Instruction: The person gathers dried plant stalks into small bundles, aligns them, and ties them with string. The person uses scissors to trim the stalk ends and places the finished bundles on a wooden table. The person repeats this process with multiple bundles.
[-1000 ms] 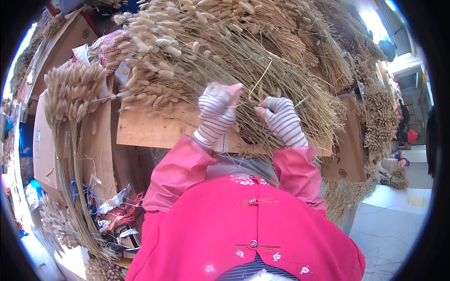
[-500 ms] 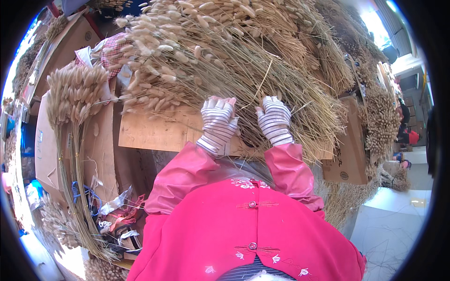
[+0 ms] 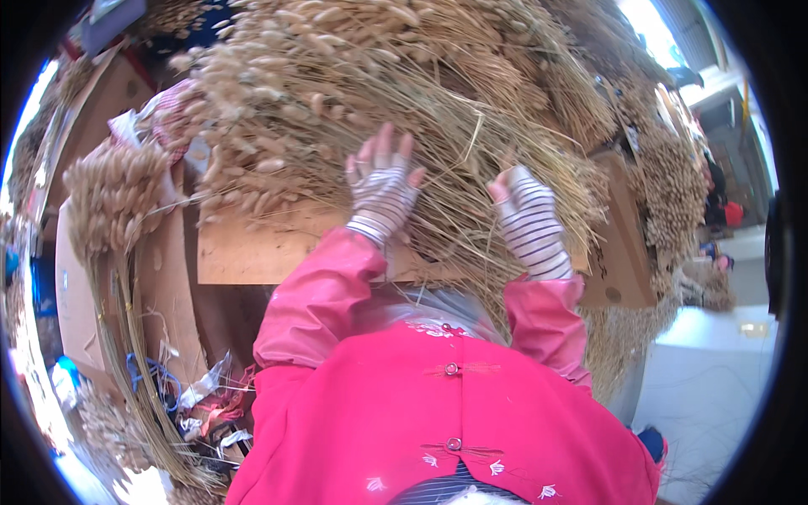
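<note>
A thick heap of dried bunny-tail grass (image 3: pixel 337 93) covers the wooden board (image 3: pixel 261 248) in front of me, fluffy heads to the left and stalks to the right. My left hand (image 3: pixel 383 189), in a striped fingerless glove, rests on the near side of the heap with its fingers spread. Over the stalk ends, my right hand (image 3: pixel 532 219) is closed, its fingers curled down into the dried grass stalks. Its fingertips are partly hidden. One bent stalk (image 3: pixel 475 135) sticks up between and beyond the hands.
Tied bunches of the same grass (image 3: pixel 118 198) lean on a cardboard box (image 3: pixel 172 295) at left. Below them are ribbons and plastic scraps (image 3: pixel 219 400). Another cardboard box (image 3: pixel 619 252) stands at right, beside more dried bunches (image 3: pixel 669 185). A pale surface (image 3: pixel 699 379) lies lower right.
My hands have moved apart: the right went rightward and slightly nearer me, the left slightly leftward. The left hand's fingers have spread out over the grass. The whole view has shifted a little.
</note>
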Action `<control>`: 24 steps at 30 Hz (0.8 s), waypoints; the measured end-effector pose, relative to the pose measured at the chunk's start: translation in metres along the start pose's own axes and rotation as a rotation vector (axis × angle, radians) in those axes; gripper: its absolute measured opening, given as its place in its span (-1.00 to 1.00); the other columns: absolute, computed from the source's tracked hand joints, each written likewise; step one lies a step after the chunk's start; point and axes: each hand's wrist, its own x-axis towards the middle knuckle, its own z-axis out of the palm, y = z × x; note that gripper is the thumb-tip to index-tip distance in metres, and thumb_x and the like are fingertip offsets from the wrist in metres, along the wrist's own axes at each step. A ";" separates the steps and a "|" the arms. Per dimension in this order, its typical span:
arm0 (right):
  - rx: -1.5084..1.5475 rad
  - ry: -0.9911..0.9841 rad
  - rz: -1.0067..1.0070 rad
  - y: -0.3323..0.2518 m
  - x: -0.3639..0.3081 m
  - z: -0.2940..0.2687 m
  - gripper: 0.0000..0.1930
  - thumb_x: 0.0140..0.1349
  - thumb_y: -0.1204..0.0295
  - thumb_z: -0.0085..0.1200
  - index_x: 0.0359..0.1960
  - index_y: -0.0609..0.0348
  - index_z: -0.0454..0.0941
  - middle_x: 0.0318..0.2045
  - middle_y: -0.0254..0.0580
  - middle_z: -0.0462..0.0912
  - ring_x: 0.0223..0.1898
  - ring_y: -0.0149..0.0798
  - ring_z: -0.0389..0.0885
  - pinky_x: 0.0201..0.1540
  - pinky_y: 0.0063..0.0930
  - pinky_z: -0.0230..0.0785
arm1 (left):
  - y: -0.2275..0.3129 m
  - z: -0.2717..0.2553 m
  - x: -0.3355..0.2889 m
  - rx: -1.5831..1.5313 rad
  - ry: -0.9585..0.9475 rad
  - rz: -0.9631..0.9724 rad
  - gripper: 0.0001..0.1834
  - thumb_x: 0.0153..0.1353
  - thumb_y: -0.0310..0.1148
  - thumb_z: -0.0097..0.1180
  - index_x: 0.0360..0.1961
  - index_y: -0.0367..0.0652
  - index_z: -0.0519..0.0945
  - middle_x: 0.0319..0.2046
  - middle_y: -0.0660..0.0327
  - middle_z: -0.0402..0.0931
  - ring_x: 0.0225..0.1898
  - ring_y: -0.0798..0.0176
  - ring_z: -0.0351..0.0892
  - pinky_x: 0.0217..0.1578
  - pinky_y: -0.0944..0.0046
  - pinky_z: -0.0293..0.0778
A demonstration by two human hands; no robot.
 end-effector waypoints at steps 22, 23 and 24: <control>-0.932 -0.138 1.801 0.178 -0.495 -0.081 -0.59 0.06 0.20 0.15 -0.10 0.17 0.50 -0.14 0.16 0.55 -0.11 0.07 0.55 -0.05 -0.21 0.40 | -0.020 0.028 0.000 0.109 0.018 0.042 -0.22 0.03 0.04 0.07 0.31 0.23 0.13 0.38 0.28 -0.13 0.28 0.09 0.00 0.21 -0.22 -0.17; -0.913 -0.087 1.745 0.176 -0.477 -0.078 -0.60 0.07 0.20 0.14 -0.11 0.18 0.51 -0.13 0.17 0.55 -0.10 0.08 0.54 -0.04 -0.19 0.39 | -0.020 0.023 -0.001 0.075 0.025 0.064 -0.21 0.01 0.02 0.10 0.30 0.20 0.16 0.38 0.26 -0.13 0.27 0.07 0.00 0.21 -0.22 -0.14; -0.890 -0.036 1.691 0.177 -0.450 -0.081 -0.61 0.08 0.20 0.13 -0.12 0.19 0.51 -0.13 0.19 0.54 -0.08 0.09 0.53 -0.04 -0.18 0.38 | -0.021 0.017 -0.001 0.035 0.019 0.101 -0.20 -0.02 -0.03 0.15 0.29 0.17 0.20 0.37 0.28 -0.11 0.27 0.06 0.01 0.20 -0.21 -0.12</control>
